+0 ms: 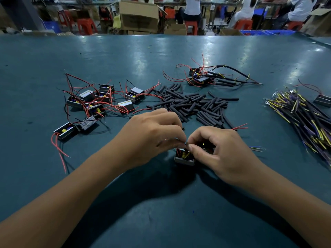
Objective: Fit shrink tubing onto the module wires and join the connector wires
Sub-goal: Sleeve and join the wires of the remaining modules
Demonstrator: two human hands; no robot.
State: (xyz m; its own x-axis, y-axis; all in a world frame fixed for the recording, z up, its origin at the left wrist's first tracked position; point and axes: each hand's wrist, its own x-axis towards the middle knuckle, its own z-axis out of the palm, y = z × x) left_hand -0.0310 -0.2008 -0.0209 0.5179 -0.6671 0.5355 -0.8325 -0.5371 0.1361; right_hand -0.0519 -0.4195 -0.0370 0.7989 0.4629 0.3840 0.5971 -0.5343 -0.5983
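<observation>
A small black module (184, 158) sits on the green table right under my fingertips. My left hand (152, 136) and my right hand (218, 151) meet just above it, each pinching thin wire ends between thumb and forefinger. The wire ends themselves are mostly hidden by my fingers. Red wire tips (240, 126) and blue and yellow connector wire ends (257, 148) stick out behind my right hand. A heap of short black shrink tubing (193, 106) lies just beyond my hands.
Several unworked modules with red and black wires (96, 102) lie at the left. Finished modules with tubed wires (206, 77) lie at the back centre. A bundle of yellow and purple connector wires (304, 115) lies at the right. Boxes, stools and seated people are beyond the table.
</observation>
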